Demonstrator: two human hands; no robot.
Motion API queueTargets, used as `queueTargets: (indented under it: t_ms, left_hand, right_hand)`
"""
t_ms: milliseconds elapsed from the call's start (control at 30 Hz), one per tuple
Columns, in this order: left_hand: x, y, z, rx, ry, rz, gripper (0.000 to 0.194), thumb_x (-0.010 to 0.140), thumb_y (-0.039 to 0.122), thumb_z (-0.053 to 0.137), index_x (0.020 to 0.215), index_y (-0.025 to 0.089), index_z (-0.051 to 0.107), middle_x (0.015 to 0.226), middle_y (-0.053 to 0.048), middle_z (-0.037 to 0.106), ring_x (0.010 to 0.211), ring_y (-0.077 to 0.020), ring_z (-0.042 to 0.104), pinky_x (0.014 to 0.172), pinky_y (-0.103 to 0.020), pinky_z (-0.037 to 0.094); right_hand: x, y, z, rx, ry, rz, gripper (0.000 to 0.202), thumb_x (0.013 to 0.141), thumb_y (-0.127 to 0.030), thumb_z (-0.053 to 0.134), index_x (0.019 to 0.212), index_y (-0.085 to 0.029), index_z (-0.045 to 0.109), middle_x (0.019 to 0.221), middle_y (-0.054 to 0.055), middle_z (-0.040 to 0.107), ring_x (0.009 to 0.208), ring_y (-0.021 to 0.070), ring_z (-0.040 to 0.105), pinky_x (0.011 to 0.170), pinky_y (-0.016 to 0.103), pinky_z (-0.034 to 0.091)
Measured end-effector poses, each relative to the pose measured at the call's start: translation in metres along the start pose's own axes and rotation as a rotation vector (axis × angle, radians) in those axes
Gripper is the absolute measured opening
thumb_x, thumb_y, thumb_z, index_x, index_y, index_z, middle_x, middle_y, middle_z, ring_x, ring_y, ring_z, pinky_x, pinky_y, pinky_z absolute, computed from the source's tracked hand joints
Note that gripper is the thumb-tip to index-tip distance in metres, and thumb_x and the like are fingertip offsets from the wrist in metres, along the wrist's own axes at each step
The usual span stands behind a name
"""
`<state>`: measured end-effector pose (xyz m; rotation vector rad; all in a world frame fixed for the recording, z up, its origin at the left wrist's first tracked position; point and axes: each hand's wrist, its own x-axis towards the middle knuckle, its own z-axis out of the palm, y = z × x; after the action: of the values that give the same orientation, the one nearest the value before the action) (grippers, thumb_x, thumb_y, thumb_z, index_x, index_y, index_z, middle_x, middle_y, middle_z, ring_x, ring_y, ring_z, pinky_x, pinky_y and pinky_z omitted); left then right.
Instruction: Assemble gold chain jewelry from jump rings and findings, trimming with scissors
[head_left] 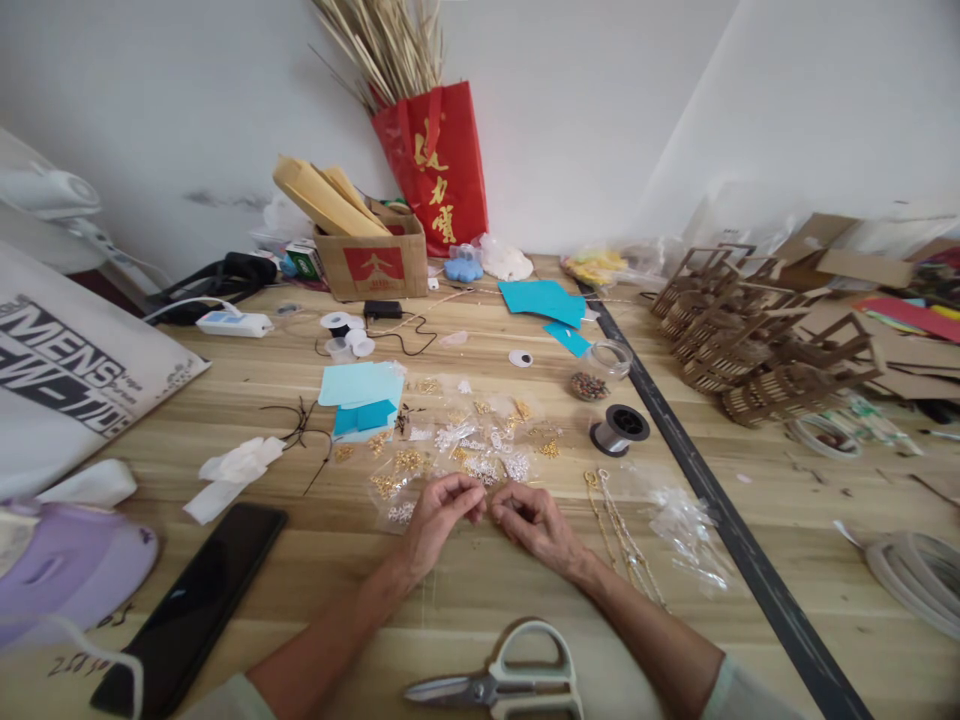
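My left hand (448, 510) and my right hand (534, 522) meet almost fingertip to fingertip over the wooden table, fingers pinched. Whatever they pinch is too small to make out. A faint thin thread hangs below my left hand. Just beyond the fingertips lie small plastic bags of silver beads (480, 468) and gold beads (411, 460). Gold and silver chains (621, 530) lie to the right of my right hand. A spool of fine wire (619, 430) stands farther out. Scissors (517, 682) with pale handles rest near the front edge, between my forearms.
On the left are a black phone (196, 600), white tissue (234, 474) and a purple visor (75, 570). Blue cards (363, 392), a cardboard box (372, 262) and a red bag (439, 165) stand farther back. Small wooden baskets (757, 350) crowd the right, past a dark strip (697, 490).
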<state>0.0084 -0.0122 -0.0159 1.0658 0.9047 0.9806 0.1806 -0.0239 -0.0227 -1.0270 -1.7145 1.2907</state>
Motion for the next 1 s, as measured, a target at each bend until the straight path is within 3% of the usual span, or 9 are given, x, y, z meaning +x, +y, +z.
queueTargets:
  t_ms: [1000]
  left_hand:
    - [-0.001, -0.0007, 0.0023, 0.212, 0.02, 0.048, 0.015, 0.074, 0.026, 0.063, 0.069, 0.013, 0.062, 0.059, 0.001, 0.056, 0.057, -0.0106, 0.049, 0.056, -0.022, 0.04]
  right_hand:
    - [0.0011, -0.0034, 0.0014, 0.115, 0.022, 0.037, 0.028, 0.086, -0.041, 0.055, 0.078, -0.015, 0.057, 0.05, -0.006, 0.043, 0.044, 0.0076, 0.034, 0.043, 0.02, 0.026]
